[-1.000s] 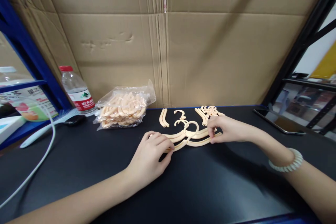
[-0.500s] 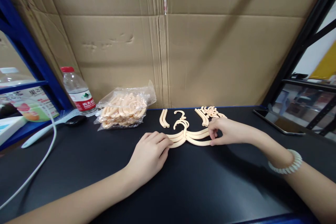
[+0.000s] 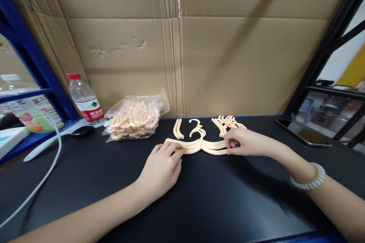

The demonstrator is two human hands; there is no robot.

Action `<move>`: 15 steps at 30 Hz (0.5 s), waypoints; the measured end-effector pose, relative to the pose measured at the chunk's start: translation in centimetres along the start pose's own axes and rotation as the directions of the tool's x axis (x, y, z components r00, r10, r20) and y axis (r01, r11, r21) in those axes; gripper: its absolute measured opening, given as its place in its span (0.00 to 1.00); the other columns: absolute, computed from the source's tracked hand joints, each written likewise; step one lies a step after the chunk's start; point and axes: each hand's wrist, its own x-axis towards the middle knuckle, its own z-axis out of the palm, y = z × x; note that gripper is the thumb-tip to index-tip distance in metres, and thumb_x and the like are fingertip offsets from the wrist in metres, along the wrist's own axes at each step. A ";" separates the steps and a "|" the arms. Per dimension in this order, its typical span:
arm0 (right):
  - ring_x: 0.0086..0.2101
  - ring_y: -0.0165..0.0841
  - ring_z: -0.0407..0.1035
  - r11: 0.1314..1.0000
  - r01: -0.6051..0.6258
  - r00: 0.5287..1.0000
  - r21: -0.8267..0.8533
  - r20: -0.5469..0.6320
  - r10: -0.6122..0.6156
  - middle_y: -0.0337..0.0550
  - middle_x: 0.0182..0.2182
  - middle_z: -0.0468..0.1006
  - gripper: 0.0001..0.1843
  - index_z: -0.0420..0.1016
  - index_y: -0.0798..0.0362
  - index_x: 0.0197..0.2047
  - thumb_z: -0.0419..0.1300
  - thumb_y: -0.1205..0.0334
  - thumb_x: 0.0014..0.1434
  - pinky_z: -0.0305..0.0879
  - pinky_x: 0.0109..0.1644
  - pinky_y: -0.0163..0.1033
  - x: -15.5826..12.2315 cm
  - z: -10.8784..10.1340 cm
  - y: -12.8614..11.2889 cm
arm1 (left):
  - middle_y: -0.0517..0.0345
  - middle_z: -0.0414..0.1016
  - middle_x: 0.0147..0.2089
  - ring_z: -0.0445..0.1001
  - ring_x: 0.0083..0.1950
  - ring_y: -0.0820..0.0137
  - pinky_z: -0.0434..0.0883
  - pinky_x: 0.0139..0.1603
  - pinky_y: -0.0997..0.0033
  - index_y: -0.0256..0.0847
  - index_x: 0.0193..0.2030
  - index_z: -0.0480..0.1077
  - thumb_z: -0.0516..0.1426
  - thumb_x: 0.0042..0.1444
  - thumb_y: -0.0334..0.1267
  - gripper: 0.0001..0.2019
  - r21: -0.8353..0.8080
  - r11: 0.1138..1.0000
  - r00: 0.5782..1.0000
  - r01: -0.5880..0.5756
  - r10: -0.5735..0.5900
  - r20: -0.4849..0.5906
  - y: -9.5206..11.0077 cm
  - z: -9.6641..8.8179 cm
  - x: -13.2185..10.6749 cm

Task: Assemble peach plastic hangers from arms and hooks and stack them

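Note:
Peach-coloured clothes hangers (image 3: 194,151) lie stacked in front of me, their hooks (image 3: 198,132) pointing away. My left hand (image 3: 164,167) grips the left arm of the front hanger between thumb and fingers. On the other side, my right hand (image 3: 238,141) pinches that hanger's right arm near its end. The front hanger lies close against the ones behind it. Just beyond are a loose hook (image 3: 195,122), a few curved arm pieces (image 3: 178,128) on the left and more arm pieces (image 3: 219,127) on the right. My fingers hide parts of the hanger's ends.
A clear bag of peach pieces (image 3: 135,117) lies at the back left beside a red-capped water bottle (image 3: 87,100). Small hook pieces (image 3: 229,121) are piled behind my right hand. A phone (image 3: 302,132) rests at the right; a brush (image 3: 54,142) and white cable (image 3: 54,163) are at the left.
Both hands have shifted the front hanger slightly away from me, closer against the hangers behind. The left end of a rear hanger now shows beyond my left fingers.

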 end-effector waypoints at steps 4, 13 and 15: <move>0.26 0.29 0.66 0.999 -0.022 0.999 -0.028 -0.040 0.021 0.37 0.24 0.72 0.06 0.71 0.55 0.26 0.60 0.73 0.53 0.57 0.30 0.33 0.1 0.2 0.0 | 0.49 0.72 0.52 0.68 0.53 0.57 0.67 0.49 0.53 0.39 0.52 0.69 0.49 0.60 0.28 0.16 0.009 1.000 1.000 0.011 -0.011 0.022 0.1 -0.2 0.0; 0.26 0.30 0.64 0.995 0.018 0.996 -0.100 -0.090 -0.027 0.38 0.24 0.71 0.07 0.70 0.55 0.28 0.56 0.74 0.52 0.54 0.30 0.33 0.1 0.5 -0.8 | 0.48 0.70 0.53 0.66 0.55 0.56 0.66 0.52 0.51 0.38 0.55 0.66 0.49 0.59 0.27 0.17 -0.027 1.000 1.000 0.006 -0.005 0.015 0.1 -0.1 0.0; 0.26 0.30 0.63 0.995 0.032 0.991 -0.099 -0.129 -0.044 0.38 0.24 0.71 0.06 0.70 0.55 0.29 0.56 0.73 0.54 0.54 0.30 0.33 0.2 0.6 -1.3 | 0.49 0.70 0.53 0.66 0.55 0.57 0.66 0.53 0.50 0.39 0.55 0.66 0.50 0.59 0.28 0.17 -0.076 0.997 1.000 -0.003 0.004 0.016 0.3 -0.1 0.0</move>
